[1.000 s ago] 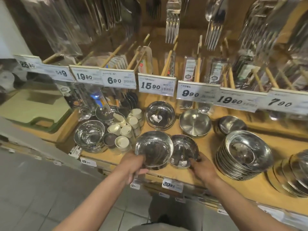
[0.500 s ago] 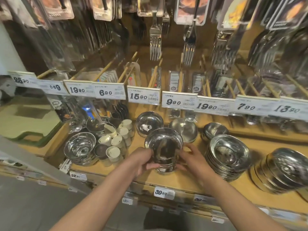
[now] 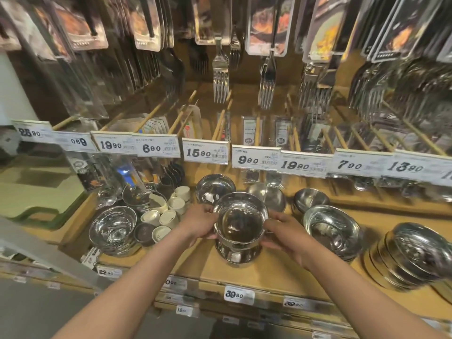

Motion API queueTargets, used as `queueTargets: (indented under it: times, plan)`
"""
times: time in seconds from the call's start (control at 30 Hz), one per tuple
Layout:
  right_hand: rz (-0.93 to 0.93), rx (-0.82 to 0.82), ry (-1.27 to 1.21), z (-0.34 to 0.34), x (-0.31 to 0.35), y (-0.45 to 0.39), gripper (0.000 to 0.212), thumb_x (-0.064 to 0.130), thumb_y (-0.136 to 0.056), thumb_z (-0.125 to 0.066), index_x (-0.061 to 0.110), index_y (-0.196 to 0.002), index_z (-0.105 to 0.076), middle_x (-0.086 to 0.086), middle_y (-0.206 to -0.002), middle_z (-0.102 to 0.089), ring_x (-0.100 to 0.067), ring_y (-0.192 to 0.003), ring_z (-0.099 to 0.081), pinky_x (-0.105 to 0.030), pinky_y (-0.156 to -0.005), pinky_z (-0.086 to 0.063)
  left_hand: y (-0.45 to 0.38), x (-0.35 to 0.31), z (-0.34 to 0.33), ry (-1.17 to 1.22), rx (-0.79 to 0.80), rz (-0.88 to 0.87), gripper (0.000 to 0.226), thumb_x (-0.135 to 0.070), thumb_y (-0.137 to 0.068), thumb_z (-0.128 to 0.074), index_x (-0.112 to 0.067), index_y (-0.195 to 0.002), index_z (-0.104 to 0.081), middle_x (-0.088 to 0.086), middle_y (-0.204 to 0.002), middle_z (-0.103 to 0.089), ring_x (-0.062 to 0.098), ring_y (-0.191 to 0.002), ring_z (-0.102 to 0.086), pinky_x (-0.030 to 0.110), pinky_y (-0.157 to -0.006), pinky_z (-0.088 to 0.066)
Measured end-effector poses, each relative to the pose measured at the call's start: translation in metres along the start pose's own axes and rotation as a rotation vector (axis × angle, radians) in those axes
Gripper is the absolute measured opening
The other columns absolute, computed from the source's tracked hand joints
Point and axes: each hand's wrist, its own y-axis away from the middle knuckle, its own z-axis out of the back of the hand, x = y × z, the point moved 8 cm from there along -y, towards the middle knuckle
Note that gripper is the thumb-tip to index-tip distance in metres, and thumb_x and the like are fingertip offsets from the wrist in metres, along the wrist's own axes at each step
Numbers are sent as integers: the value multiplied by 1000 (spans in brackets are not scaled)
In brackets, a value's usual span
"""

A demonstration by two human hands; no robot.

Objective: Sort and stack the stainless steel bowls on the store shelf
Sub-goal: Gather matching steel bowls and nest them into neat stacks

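Steel on steel at shelf front: top bowl (image 3: pixel 241 222) held at rim level by both hands, nested or nearly nested into lower bowl (image 3: pixel 238 253) standing on wooden shelf (image 3: pixel 274 272). Left hand (image 3: pixel 199 220) grip: fingers curled on left side of top bowl rim. Right hand (image 3: pixel 281 230) grip: fingers curled on right side of same rim. Seating depth of top bowl not resolvable; walls too reflective.

Neighbours: stack of wide bowls (image 3: pixel 333 231) just right of right hand; tilted stack (image 3: pixel 415 255) further right; glass bowl (image 3: pixel 113 228) and small white cups (image 3: pixel 168 217) to left; single bowls (image 3: pixel 215 188) and (image 3: pixel 310 198) behind.

Risks, judged from present layout:
- Cocked seating. If released while rim sits uneven, likely to rock or slide off; polished walls give little friction.
- Jamming. If pressed down hard into a same-size bowl, likely to wedge and resist later separation.
- Wrong sort. Sizes hard to compare under glare; mismatched bowl would sit high and wobble.
- Pair stands near shelf front edge; a push forward on release could carry both over onto floor.
- Right wrist close to wide-bowl stack; outward withdrawal could clip it.
- Left withdrawal toward cups could knock them over.

Suggested: check rim level before release, lift hands straight up.
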Motion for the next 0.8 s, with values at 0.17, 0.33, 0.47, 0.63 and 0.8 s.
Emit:
queueTargets:
  times: [0.17, 0.33, 0.47, 0.63, 0.8]
  plan:
    - [-35, -62, 39, -4, -31, -11, 32, 12, -86, -76, 18, -116, -66, -10, -95, -79, -23, -88, -76, -29, -66, -61, -11, 30, -11, 12, 43, 52, 13, -11, -94, -67, -4, -104, -71, 17, -88, -77, 30, -77, -73, 42, -79, -61]
    - [-37, -120, 114, -4, -45, -13, 31, 4, -87, -73, 13, -117, -71, -10, -97, -75, -16, -76, -69, -23, -62, -58, -20, 42, -16, -160, 47, 7, 24, -22, -97, -60, -14, -77, -72, 15, -68, -67, 23, -60, -56, 29, -67, -48]
    - [-19, -162, 173, -5, -43, -14, 26, 8, -89, -72, 18, -112, -74, -2, -76, -67, 3, -45, -55, -13, -45, -44, -28, 44, -14, -249, 25, 1, 32, -28, -98, -59, -21, -68, -66, 0, -59, -68, 4, -44, -58, 14, -50, -45]
    - [13, -200, 247, 0, -45, -14, 22, 17, -90, -72, 24, -111, -75, 1, -78, -70, -9, -65, -62, -16, -53, -48, -34, 48, -18, -175, 39, 17, 17, -28, -99, -59, -19, -91, -71, -10, -63, -72, -1, -48, -66, 11, -46, -48]
    - [11, -157, 263, 1, -48, -15, 29, 13, -89, -69, 29, -112, -75, 5, -74, -71, -11, -69, -64, -22, -61, -53, -30, 53, -24, -187, 68, 7, 20, -29, -102, -55, -16, -97, -70, -9, -71, -74, 3, -60, -71, 15, -55, -55]
